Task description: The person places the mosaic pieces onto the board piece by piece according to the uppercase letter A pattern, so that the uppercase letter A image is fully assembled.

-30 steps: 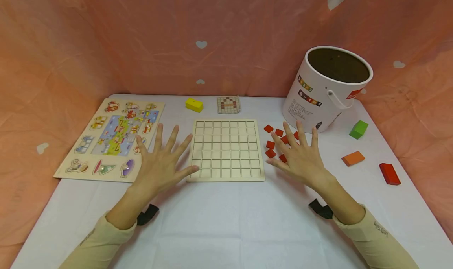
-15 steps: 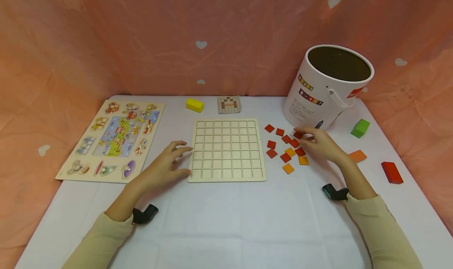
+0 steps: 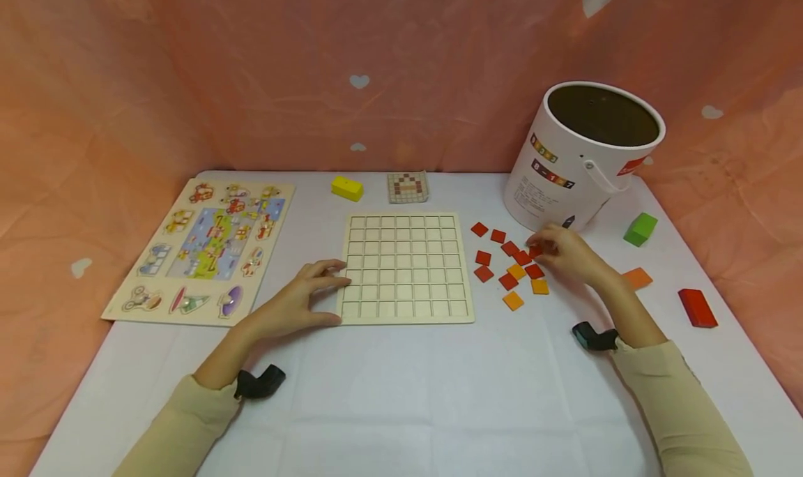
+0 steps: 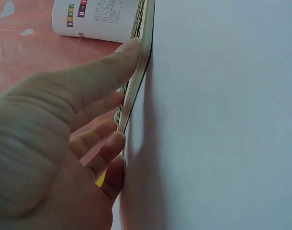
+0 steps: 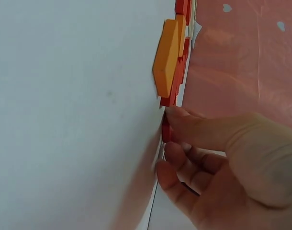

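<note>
My left hand (image 3: 290,301) rests at the left edge of a pale wooden grid board (image 3: 404,269), thumb and fingertips touching its rim. In the left wrist view the thumb (image 4: 107,72) lies against the board's edge (image 4: 145,52), with the fingers spread loosely along it. Over the loose tiles, my right hand (image 3: 564,255) pinches a small red square tile (image 5: 166,132) between thumb and fingertips, as the right wrist view shows. Several red tiles (image 3: 483,274) and a few orange tiles (image 3: 513,300) lie scattered between the board and that hand.
A white bucket (image 3: 552,184) stands behind the right hand. Green (image 3: 640,229), orange (image 3: 638,277) and red (image 3: 698,308) blocks lie at the right. Behind the board are a yellow block (image 3: 347,188) and a pattern card (image 3: 408,187). A picture puzzle (image 3: 141,275) lies left.
Both hands were spread above the table. The left hand has come to the board's left edge, and the right hand has closed its fingers on a red tile.
</note>
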A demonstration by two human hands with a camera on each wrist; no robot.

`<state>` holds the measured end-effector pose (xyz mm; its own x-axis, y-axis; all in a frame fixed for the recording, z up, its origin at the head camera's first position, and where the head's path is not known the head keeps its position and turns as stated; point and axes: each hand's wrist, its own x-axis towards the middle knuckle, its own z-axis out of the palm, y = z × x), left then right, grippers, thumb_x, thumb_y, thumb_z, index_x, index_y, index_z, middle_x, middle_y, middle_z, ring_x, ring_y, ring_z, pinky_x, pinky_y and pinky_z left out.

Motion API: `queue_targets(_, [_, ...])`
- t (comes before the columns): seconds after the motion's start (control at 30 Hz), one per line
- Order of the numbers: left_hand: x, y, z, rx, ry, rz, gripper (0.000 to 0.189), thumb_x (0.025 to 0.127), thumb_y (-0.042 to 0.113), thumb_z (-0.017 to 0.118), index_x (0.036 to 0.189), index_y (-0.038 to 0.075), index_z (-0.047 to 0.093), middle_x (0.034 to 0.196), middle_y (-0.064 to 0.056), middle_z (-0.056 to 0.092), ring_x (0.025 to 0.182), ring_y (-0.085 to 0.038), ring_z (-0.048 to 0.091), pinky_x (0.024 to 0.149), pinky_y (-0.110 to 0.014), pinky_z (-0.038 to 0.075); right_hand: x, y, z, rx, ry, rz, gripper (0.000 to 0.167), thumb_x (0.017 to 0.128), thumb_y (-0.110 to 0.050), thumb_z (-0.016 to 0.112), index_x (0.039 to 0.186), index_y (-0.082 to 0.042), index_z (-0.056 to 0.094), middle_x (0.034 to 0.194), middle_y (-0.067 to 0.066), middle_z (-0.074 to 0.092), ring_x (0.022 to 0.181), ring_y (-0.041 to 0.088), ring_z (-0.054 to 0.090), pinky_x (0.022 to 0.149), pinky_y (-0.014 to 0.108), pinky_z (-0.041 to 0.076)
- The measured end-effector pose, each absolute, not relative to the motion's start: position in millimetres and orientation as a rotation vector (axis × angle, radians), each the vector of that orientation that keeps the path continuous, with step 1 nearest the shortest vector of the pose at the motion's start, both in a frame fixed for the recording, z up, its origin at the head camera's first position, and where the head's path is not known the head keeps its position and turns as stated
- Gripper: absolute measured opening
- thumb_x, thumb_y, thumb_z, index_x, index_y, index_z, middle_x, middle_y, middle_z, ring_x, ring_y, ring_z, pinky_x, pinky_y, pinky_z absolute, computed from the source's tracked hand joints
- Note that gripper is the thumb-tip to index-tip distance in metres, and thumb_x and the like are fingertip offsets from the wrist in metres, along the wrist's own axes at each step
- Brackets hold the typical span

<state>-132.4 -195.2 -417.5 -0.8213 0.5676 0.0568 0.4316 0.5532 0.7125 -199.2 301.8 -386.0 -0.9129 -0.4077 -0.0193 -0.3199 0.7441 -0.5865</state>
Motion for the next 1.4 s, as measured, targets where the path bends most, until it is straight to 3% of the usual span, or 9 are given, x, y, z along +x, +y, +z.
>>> queue_targets(0.23, [-134, -193, -421, 0.888, 2.574, 1.16, 0.062, 0.079, 0.018, 0.085, 0.134, 0.003, 0.061, 0.152, -0.013, 0.039, 0.134, -0.034, 0.035, 0.108, -0.057, 0.029, -196, 304, -380, -0.519, 2.723, -0.897, 0.019, 0.088, 0.007, 0.068, 0.105, 0.007, 0.061, 0.094, 0.013, 0.058, 0.09, 0.03, 0.052, 0.076, 0.02, 0.046])
queue_targets(0.4, [-133, -190, -423, 0.942, 2.579, 1.147, 0.06, 0.081, 0.02, 0.083, 0.135, 0.002, 0.061, 0.151, -0.013, 0.04, 0.134, -0.035, 0.034, 0.107, -0.058, 0.029, -198, 291, -372, -0.534, 2.75, -0.906, 0.014, 0.09, 0.007, 0.066, 0.101, 0.002, 0.059, 0.091, 0.011, 0.059, 0.088, 0.029, 0.051, 0.074, 0.024, 0.046])
queue_targets(0.63, [-132, -192, -423, 1.019, 2.577, 1.119, 0.061, 0.083, 0.014, 0.081, 0.137, 0.0, 0.058, 0.149, -0.014, 0.043, 0.133, -0.034, 0.035, 0.106, -0.057, 0.028, -234, 220, -364, -0.773, 2.563, -1.094, 0.013, 0.092, 0.003, 0.064, 0.105, 0.004, 0.064, 0.099, 0.014, 0.063, 0.091, 0.029, 0.057, 0.081, 0.028, 0.048])
queue_targets(0.87, [-132, -197, -422, 1.015, 2.568, 1.1, 0.063, 0.083, 0.013, 0.081, 0.139, 0.001, 0.056, 0.15, -0.012, 0.042, 0.135, -0.032, 0.032, 0.108, -0.057, 0.024, -280, 134, -364, -0.831, 2.31, -1.2, 0.014, 0.092, 0.01, 0.061, 0.106, 0.01, 0.064, 0.093, 0.015, 0.059, 0.08, 0.023, 0.056, 0.068, 0.027, 0.049])
queue_targets(0.97, [-131, -198, -422, 1.006, 2.567, 1.103, 0.062, 0.083, 0.014, 0.081, 0.139, 0.001, 0.056, 0.147, -0.012, 0.044, 0.134, -0.032, 0.033, 0.108, -0.057, 0.025, -292, 112, -368, -0.799, 2.32, -1.191, 0.016, 0.091, 0.011, 0.061, 0.107, 0.009, 0.065, 0.091, 0.014, 0.059, 0.08, 0.022, 0.055, 0.069, 0.028, 0.048])
queue_targets(1.07, [-130, -198, -422, 0.989, 2.571, 1.106, 0.062, 0.083, 0.014, 0.081, 0.138, 0.001, 0.057, 0.142, -0.011, 0.047, 0.133, -0.032, 0.035, 0.107, -0.056, 0.025, -300, 98, -375, -0.766, 2.341, -1.192, 0.017, 0.09, 0.011, 0.063, 0.106, 0.009, 0.065, 0.093, 0.015, 0.061, 0.083, 0.021, 0.056, 0.073, 0.027, 0.047])
queue_targets(1.4, [-129, -195, -422, 0.987, 2.575, 1.12, 0.06, 0.083, 0.012, 0.081, 0.137, 0.002, 0.058, 0.138, -0.01, 0.05, 0.131, -0.031, 0.038, 0.106, -0.055, 0.024, -302, 92, -379, -0.75, 2.401, -1.176, 0.013, 0.087, 0.009, 0.068, 0.099, 0.009, 0.072, 0.094, 0.015, 0.069, 0.078, 0.017, 0.059, 0.067, 0.025, 0.047])
